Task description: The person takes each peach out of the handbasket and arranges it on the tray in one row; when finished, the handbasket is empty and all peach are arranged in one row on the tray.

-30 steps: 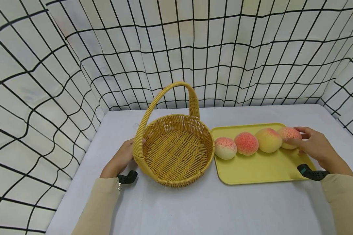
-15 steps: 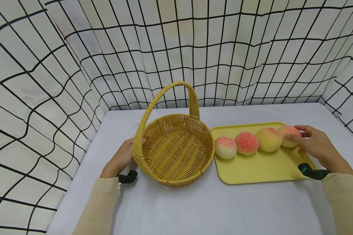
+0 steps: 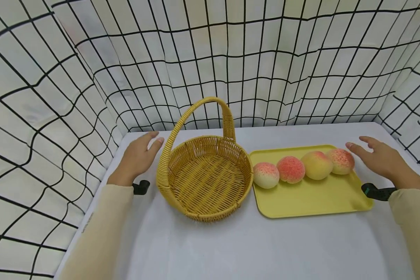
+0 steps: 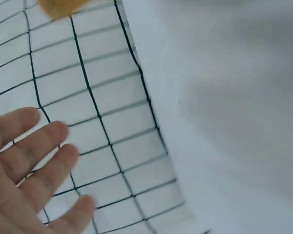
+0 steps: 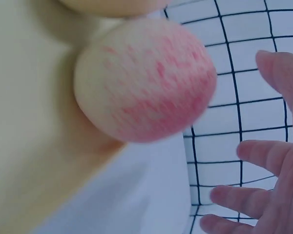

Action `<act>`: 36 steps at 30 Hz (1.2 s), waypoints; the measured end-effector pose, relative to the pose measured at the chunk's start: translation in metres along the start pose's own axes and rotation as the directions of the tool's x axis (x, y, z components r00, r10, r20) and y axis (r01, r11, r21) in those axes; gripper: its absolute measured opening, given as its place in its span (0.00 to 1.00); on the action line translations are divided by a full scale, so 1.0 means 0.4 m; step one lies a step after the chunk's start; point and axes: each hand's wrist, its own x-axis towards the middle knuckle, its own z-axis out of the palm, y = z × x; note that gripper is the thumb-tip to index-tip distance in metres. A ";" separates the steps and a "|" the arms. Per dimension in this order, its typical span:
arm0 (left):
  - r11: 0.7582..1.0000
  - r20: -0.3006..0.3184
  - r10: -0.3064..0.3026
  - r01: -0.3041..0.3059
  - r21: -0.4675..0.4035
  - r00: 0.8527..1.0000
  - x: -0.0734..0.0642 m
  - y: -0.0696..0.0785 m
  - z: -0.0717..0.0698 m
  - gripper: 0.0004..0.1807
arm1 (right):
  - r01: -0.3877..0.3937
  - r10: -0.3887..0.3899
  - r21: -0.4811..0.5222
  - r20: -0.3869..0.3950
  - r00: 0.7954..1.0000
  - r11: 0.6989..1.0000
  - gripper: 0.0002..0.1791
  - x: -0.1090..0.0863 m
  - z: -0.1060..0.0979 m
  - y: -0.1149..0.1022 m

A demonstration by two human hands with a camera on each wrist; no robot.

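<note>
hands [image 3: 140, 157] spread, empty | right wrist: peach [image 5: 144, 80] close-up | head: basket [image 3: 204, 175]

Looks like a staged recording booth, not a home. White grid cloth [image 3: 73, 97] walls off the table [image 3: 231, 249].

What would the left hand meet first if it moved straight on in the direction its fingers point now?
Probably the checked cloth wall behind the table. The left hand points past the basket, beside its handle, though depth is unclear.
</note>
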 end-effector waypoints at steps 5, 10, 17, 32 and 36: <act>0.975 -0.085 0.061 -0.041 0.220 0.995 0.074 0.001 -0.055 0.40 | 0.014 -0.018 -0.081 -0.047 0.999 0.997 0.55 0.037 -0.051 -0.014; 0.947 -0.099 0.049 -0.015 0.322 0.994 0.127 -0.001 -0.083 0.41 | 0.007 -0.018 -0.122 -0.095 0.995 0.993 0.57 0.065 -0.098 -0.044; 0.932 -0.061 -0.009 0.031 0.361 0.998 0.164 -0.002 -0.086 0.46 | -0.024 0.003 -0.150 -0.137 0.991 0.988 0.58 0.084 -0.140 -0.109; 0.940 0.001 -0.012 0.011 0.341 1.000 0.187 0.046 -0.020 0.50 | 0.121 -0.147 -0.213 -0.115 0.982 0.970 0.58 0.157 -0.067 -0.319; 0.943 0.001 -0.005 0.004 0.334 1.000 0.183 0.050 -0.011 0.51 | 0.130 -0.157 -0.219 -0.114 0.981 0.967 0.57 0.160 -0.040 -0.335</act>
